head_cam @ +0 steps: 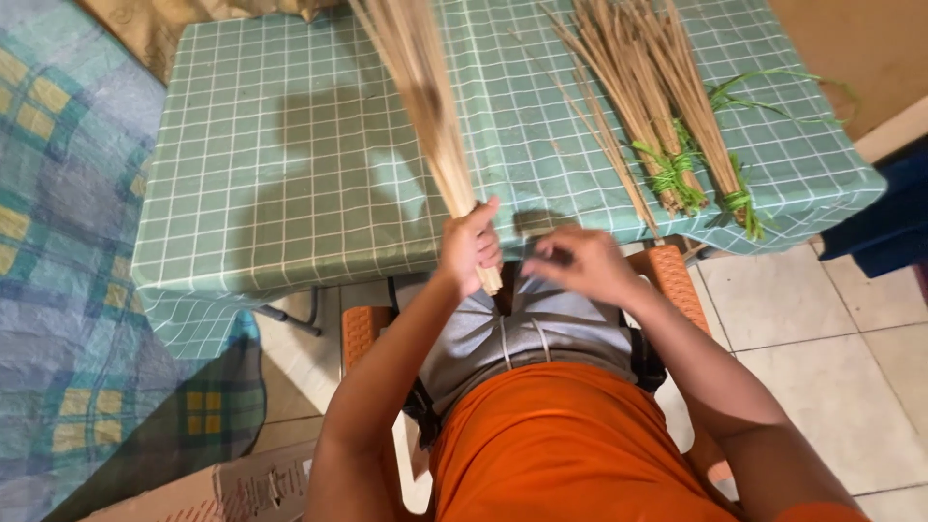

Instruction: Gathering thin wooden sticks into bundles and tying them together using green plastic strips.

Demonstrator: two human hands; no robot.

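Head view: my left hand (468,246) is clamped around the lower end of a bundle of thin tan sticks (425,106), which fans up and away over the green checked tablecloth (290,145). My right hand (580,263) hovers just beside it above my lap, fingers curled and blurred; I cannot tell whether they pinch anything. Two finished bundles (667,106), bound with green ties (677,179), lie on the table to my right. I judge I am gathering this bundle for binding; next calls for a firm, steady grip near the base.
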